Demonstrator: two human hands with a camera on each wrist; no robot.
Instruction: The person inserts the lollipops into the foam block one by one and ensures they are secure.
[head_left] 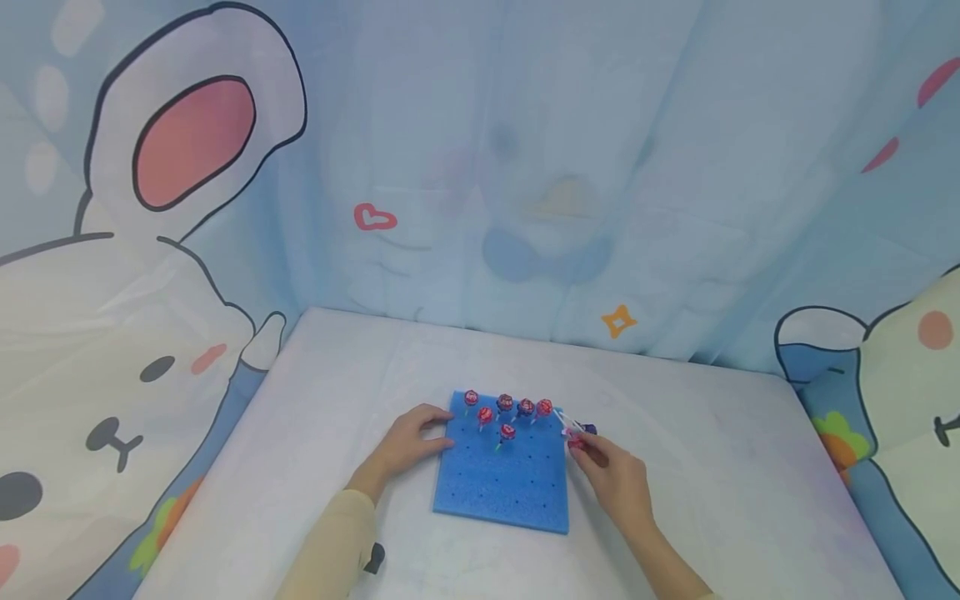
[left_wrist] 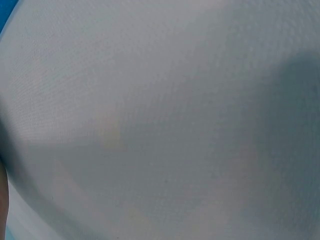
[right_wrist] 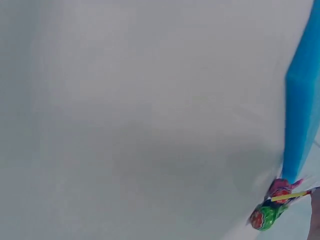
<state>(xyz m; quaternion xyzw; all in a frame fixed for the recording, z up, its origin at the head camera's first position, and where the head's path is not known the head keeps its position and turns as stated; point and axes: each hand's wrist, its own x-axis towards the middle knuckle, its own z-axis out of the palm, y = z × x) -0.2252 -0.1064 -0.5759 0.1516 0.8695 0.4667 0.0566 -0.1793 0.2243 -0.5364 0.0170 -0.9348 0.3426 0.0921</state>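
Observation:
A blue foam board point(head_left: 501, 487) with rows of small holes lies on the table. Several wrapped lollipops point(head_left: 506, 402) stand upright in its far half, heads up. My left hand point(head_left: 405, 442) touches the board's left edge with thumb and fingers spread apart. Beyond the right edge, my right hand point(head_left: 617, 483) pinches a pink-wrapped lollipop point(head_left: 575, 442) near white sticks point(head_left: 570, 421). In the right wrist view, a red-and-pink lollipop point(right_wrist: 281, 189) and a green one point(right_wrist: 263, 217) lie together by the board, a yellow stick point(right_wrist: 290, 196) across them. The left wrist view shows mostly tablecloth.
A pale cloth covers the table point(head_left: 712, 483). A purple wrapper point(head_left: 589, 429) shows just past my right fingertips. Near my left sleeve point(head_left: 330, 542) lies a small dark object point(head_left: 376, 558). Cartoon-printed curtains point(head_left: 480, 167) rise behind and at both sides.

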